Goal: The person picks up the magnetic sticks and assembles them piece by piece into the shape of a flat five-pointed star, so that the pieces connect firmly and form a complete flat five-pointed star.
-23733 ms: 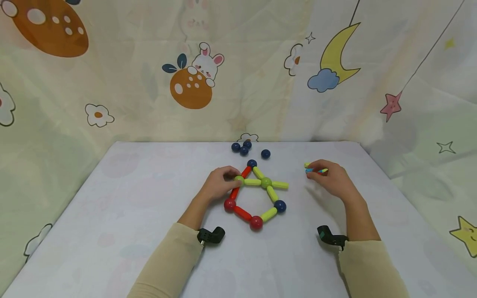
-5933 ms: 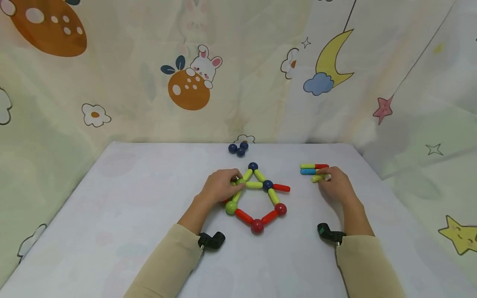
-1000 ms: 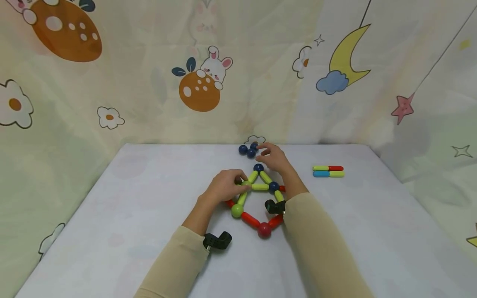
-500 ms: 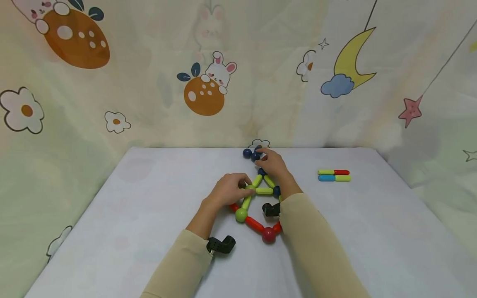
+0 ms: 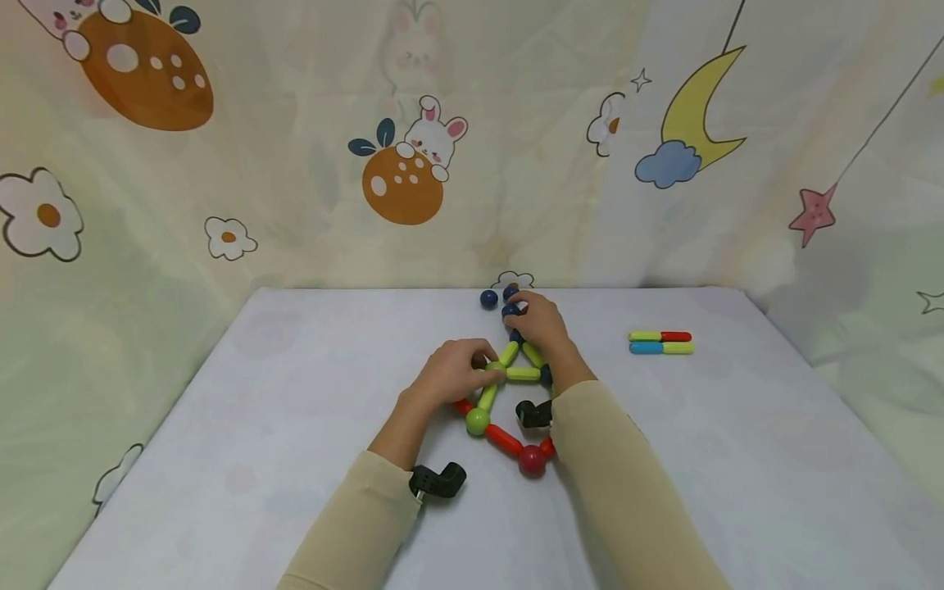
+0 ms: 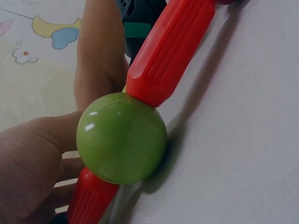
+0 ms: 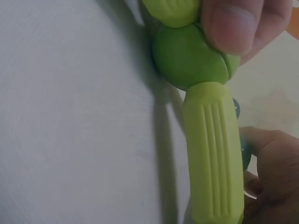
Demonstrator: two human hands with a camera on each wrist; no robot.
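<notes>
My left hand (image 5: 451,373) pinches the green ball (image 5: 496,370) at the left corner of a frame of magnetic balls and rods. Its fingertips also show on that ball at the top of the right wrist view, beside a lime rod (image 7: 215,149). My right hand (image 5: 546,324) pinches a dark blue ball (image 5: 510,311) just behind the frame's blue top ball (image 5: 516,336). Nearer lie a second green ball (image 6: 121,137), joined to red rods (image 6: 170,51), and a red ball (image 5: 532,461). My right forearm hides the frame's right side.
Two loose blue balls, one on the left (image 5: 488,299) and one on the right (image 5: 511,292), lie at the table's back edge. Bicoloured pairs of rods, lime-red (image 5: 660,336) and blue-lime (image 5: 660,348), lie at the right. A printed cloth hangs behind the table (image 5: 295,410).
My right hand has left the rods at the right for the blue balls and drawn one slightly away from the others. My left hand stays on the frame, whose colours differ from the earliest view.
</notes>
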